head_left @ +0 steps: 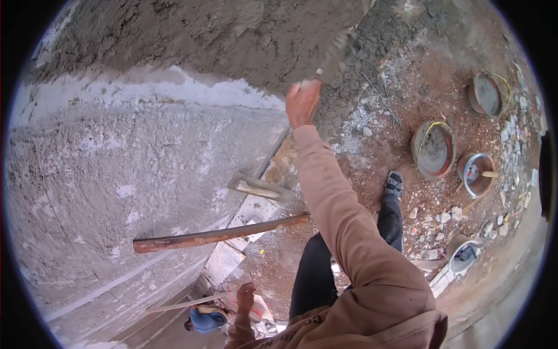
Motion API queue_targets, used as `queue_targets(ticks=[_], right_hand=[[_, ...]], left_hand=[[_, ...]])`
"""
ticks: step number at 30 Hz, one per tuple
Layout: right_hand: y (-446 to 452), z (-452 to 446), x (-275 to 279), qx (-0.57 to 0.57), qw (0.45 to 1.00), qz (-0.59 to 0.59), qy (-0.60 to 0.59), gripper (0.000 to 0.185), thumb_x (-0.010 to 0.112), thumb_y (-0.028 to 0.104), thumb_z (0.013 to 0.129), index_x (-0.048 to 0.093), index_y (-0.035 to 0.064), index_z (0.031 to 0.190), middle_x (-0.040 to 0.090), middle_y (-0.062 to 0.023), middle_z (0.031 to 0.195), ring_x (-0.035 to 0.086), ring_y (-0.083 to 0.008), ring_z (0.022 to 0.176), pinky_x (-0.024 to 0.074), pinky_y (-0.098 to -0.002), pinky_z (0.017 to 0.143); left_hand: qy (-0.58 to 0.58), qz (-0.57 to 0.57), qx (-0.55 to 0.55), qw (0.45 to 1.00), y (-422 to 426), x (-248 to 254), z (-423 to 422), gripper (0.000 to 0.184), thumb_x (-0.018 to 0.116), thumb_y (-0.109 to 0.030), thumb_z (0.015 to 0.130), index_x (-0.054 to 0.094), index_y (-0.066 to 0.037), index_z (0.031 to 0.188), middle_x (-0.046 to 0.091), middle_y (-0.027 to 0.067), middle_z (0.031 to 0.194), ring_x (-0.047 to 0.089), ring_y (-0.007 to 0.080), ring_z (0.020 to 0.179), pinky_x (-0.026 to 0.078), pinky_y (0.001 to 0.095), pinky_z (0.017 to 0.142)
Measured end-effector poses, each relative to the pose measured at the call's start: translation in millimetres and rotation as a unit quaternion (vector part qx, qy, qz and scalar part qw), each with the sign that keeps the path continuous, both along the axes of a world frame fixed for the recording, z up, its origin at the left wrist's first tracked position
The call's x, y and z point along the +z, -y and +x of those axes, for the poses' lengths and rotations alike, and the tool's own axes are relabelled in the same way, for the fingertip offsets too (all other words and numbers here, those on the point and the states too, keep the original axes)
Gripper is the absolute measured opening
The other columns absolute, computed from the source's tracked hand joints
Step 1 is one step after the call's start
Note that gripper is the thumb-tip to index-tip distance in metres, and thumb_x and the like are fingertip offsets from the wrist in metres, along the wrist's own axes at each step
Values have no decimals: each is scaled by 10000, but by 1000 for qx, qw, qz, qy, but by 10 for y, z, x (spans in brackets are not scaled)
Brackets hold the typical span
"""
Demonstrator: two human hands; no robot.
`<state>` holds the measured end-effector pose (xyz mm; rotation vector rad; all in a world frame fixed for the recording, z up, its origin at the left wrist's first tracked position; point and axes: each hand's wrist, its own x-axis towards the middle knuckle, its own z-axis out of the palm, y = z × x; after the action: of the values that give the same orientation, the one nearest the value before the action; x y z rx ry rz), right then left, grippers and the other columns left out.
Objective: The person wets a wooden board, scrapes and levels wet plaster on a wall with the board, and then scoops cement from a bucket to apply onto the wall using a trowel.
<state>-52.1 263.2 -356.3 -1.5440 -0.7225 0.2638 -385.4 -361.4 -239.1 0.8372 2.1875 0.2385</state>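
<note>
My right hand (pixel 303 103) is wrapped round the handle of a trowel (pixel 338 55), whose blade is smeared by motion. It is at the edge of a broad patch of wet grey mortar (pixel 192 38). Beside that patch runs a pale strip (pixel 174 90) and a rough grey plastered surface (pixel 116 157). My left hand (pixel 246 296) hangs low near my body, fingers curled, with nothing visible in them. Between the two hands lie a plasterer's float (pixel 261 187) with a long handle and a long reddish-brown bar (pixel 221 234).
Two tubs of grey mortar (pixel 433 150) (pixel 487 94) stand on the rubble-strewn ground at right. Near them are a bucket (pixel 476 174) with a wooden-handled tool and another bucket (pixel 463 254). A person in blue (pixel 206 320) is at lower left. My sandalled foot (pixel 394 184) is near the tubs.
</note>
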Motion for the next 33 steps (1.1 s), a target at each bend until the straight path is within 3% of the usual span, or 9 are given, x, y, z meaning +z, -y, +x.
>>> queue_targets(ticks=[1,4,7,12,18,19,22,25,33], right_hand=[[98,-179,-28,213,965,-145,-44,323,583,43,799,421,-40,1066,555,-294,1012,542,-511,929,447,-527,786],[892,-357,479,480,872,25,-96,370,537,50,770,478,-25,1127,579,-282,914,553,-507,863,442,-547,746],[1631,126,654,471,861,-9,-192,424,539,65,772,476,-20,1183,582,-305,949,559,-513,851,442,-550,743],[2952,1814,-1024,307,844,-419,-134,405,571,130,790,483,-21,1156,606,-323,885,584,-528,844,465,-570,763],[3544,4384,-2625,100,786,-609,-31,333,577,298,858,593,-10,983,662,-281,915,627,-478,875,512,-512,757],[3429,4563,-2737,79,849,-521,-45,322,517,306,906,612,3,956,674,-250,859,657,-417,787,528,-460,689],[3227,5154,-3973,187,743,-564,-308,263,462,258,916,554,16,872,539,-59,659,535,-168,564,419,-338,468],[2762,4988,-4199,97,638,-392,-656,168,414,223,919,490,78,881,441,-14,662,414,-141,514,363,-291,441],[3500,4584,-3196,130,730,-256,-620,53,450,151,851,456,117,891,456,-36,653,410,-142,485,352,-288,433]], left_hand=[[-31,9,-71,997,349,-5,-179,216,610,-84,874,672,-17,1069,679,68,946,669,149,815,530,271,636],[-85,-18,-194,977,733,87,-226,217,616,-111,854,678,0,1029,676,94,974,684,187,822,555,318,656],[22,-163,120,979,775,117,377,224,609,-122,877,671,27,1032,684,106,1028,696,215,854,560,317,695],[102,-250,95,958,-501,22,1749,284,580,-151,923,626,-1,1160,660,104,1105,684,191,913,550,330,722],[176,-207,64,960,-2123,-405,3094,318,526,-194,977,564,-45,1255,617,98,1212,624,224,1089,499,344,880],[181,-199,61,961,-2299,-449,3264,316,522,-187,978,563,-46,1258,614,99,1218,621,225,1096,496,345,888],[177,-199,53,962,-2586,-615,3557,312,507,-124,973,578,2,1249,613,114,1215,620,234,1084,510,345,894],[179,-212,51,959,-2588,-748,3571,312,516,-106,963,579,9,1246,613,126,1214,614,236,1096,511,345,897],[137,-243,16,960,-2152,-535,2909,304,557,-121,954,596,-20,1238,631,86,1180,622,208,1052,497,338,872]])
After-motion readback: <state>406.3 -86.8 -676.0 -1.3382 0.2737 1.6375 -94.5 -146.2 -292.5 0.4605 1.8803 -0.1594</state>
